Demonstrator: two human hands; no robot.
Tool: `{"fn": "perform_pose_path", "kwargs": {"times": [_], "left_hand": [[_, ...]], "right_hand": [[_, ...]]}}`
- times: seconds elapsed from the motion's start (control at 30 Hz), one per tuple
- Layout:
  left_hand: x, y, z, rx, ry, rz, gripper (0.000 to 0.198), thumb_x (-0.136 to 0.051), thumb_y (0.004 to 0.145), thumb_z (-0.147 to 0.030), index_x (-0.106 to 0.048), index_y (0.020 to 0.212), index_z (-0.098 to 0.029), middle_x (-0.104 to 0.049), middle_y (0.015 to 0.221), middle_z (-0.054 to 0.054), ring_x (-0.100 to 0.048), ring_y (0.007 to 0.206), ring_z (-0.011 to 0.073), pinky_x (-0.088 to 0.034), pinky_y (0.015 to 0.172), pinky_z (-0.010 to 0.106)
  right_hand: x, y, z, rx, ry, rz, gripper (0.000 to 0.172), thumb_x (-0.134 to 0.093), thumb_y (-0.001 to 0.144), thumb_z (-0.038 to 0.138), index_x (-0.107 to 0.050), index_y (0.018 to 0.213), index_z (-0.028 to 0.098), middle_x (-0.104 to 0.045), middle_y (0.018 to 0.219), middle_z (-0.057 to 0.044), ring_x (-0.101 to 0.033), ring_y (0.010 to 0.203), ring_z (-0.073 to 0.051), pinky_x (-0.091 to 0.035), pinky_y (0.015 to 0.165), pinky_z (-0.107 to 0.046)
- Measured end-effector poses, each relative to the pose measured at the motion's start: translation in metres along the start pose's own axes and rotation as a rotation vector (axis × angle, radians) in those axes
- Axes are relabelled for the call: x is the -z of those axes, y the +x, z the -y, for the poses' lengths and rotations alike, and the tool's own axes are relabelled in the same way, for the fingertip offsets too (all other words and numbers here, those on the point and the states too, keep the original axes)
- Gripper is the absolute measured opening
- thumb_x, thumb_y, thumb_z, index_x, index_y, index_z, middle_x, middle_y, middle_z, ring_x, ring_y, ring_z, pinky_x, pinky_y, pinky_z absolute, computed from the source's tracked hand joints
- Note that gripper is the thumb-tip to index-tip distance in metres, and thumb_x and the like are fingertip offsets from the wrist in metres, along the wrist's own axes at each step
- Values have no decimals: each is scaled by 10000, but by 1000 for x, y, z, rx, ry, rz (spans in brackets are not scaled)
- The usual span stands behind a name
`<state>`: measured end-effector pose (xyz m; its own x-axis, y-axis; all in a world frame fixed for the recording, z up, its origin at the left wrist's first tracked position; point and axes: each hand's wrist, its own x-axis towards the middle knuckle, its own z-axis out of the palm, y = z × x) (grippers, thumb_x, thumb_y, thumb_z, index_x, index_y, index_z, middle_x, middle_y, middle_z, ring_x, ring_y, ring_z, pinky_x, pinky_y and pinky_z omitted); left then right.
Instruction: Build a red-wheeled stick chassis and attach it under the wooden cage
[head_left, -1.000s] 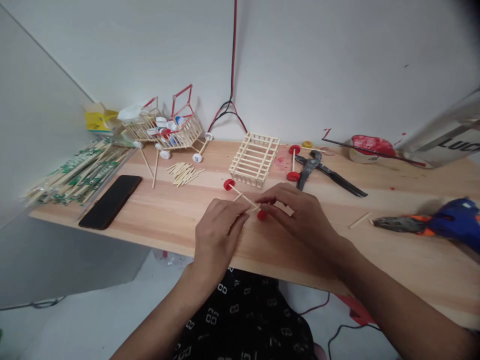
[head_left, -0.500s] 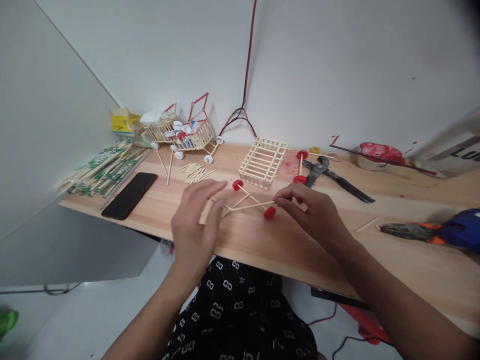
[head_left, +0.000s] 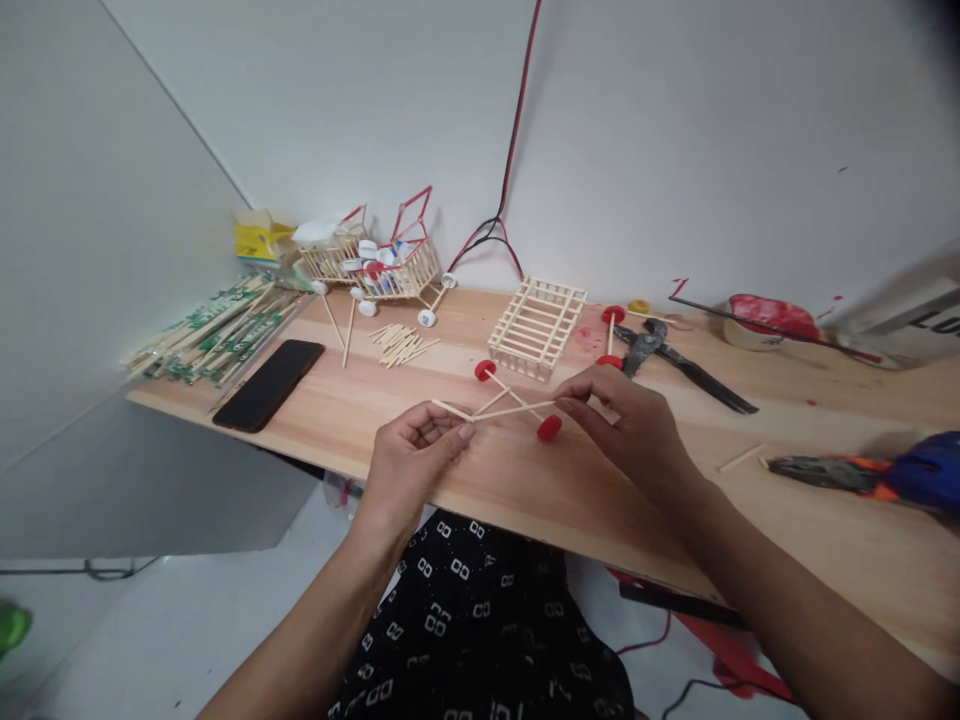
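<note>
Between my hands is a thin wooden stick frame (head_left: 514, 409), its pale sticks meeting at an angle. My left hand (head_left: 418, 455) has its thumb and fingers closed on the frame near that joint, with a short stick pointing up and left. My right hand (head_left: 619, 415) pinches the far end of the long stick. Just behind lies a stick axle (head_left: 530, 408) with a red bottle-cap wheel (head_left: 550, 428) at one end and another red wheel (head_left: 485, 371) at the other. Sticks cross the axle; whether they are joined to it I cannot tell.
Behind stands a stick basket (head_left: 538, 325). Small carts (head_left: 397, 270), short sticks (head_left: 405, 345), a phone (head_left: 268, 385) and packaged chopsticks (head_left: 217, 330) are leftward. Black pliers (head_left: 675, 365), another red-wheeled axle (head_left: 611, 338), a red-stained cup (head_left: 772, 322) and blue-handled pliers (head_left: 832, 472) lie rightward.
My left hand has gone from loosely open fingers to a closed hold on the stick frame's joint. The right hand keeps its pinch. The whole view has shifted slightly.
</note>
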<state>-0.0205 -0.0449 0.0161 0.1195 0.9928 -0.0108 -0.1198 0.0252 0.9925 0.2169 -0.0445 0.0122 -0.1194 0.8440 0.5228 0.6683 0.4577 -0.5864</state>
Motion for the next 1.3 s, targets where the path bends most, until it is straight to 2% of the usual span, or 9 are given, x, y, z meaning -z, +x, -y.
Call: {"fn": "perform_pose_path", "kwargs": {"times": [0.27, 0.47, 0.53, 0.7, 0.87, 1.0, 1.3], "left_hand": [[4, 2, 2, -137, 271, -85, 155, -762, 732, -279, -733, 854, -188, -721, 764, 28, -607, 636, 119, -482, 559, 228], [6, -6, -4, -447, 631, -107, 98, -648, 848, -228, -730, 901, -224, -733, 859, 22, -638, 695, 128, -510, 612, 257], [7, -8, -5, -490, 686, -117, 96, -641, 856, -219, -729, 895, -229, -730, 830, 9, -636, 672, 119, -514, 615, 254], [10, -11, 2, -404, 687, -185, 79, -659, 848, -244, -728, 878, -219, -723, 754, -5, -636, 599, 110, -544, 609, 250], [10, -11, 11, -490, 751, -186, 79, -638, 863, -213, -716, 880, -217, -738, 826, 7, -673, 692, 126, -552, 630, 257], [10, -10, 14, -519, 794, -183, 78, -640, 862, -213, -713, 886, -230, -738, 824, -2, -667, 679, 125, -547, 621, 269], [9, -9, 18, -408, 738, -186, 78, -660, 845, -245, -728, 883, -239, -742, 823, -2, -681, 691, 136, -548, 607, 267]], "right_hand": [[-3, 6, 1, 8, -35, 64, 88, -574, 894, 262, -640, 857, 217, -652, 822, -25, -588, 780, -165, -449, 713, -312], [-6, 11, 3, -32, -50, 139, 97, -582, 885, 265, -656, 842, 219, -671, 816, -25, -586, 775, -172, -444, 711, -321], [-6, 13, 5, -40, -44, 170, 90, -588, 882, 252, -666, 849, 222, -683, 820, -21, -591, 774, -169, -439, 700, -311], [-8, 17, 3, -58, -36, 186, 112, -575, 898, 257, -683, 916, 230, -701, 884, -21, -609, 819, -168, -441, 718, -304], [-9, 15, -5, -120, -68, 156, 127, -561, 899, 259, -681, 929, 233, -702, 896, -24, -620, 840, -178, -453, 723, -316], [-11, 13, -7, -122, -78, 169, 154, -533, 910, 262, -679, 936, 224, -699, 911, -37, -618, 855, -184, -462, 751, -336], [-12, 8, -13, -49, -63, 174, 202, -502, 926, 270, -682, 1011, 240, -678, 991, -53, -604, 935, -198, -477, 813, -370]]}}
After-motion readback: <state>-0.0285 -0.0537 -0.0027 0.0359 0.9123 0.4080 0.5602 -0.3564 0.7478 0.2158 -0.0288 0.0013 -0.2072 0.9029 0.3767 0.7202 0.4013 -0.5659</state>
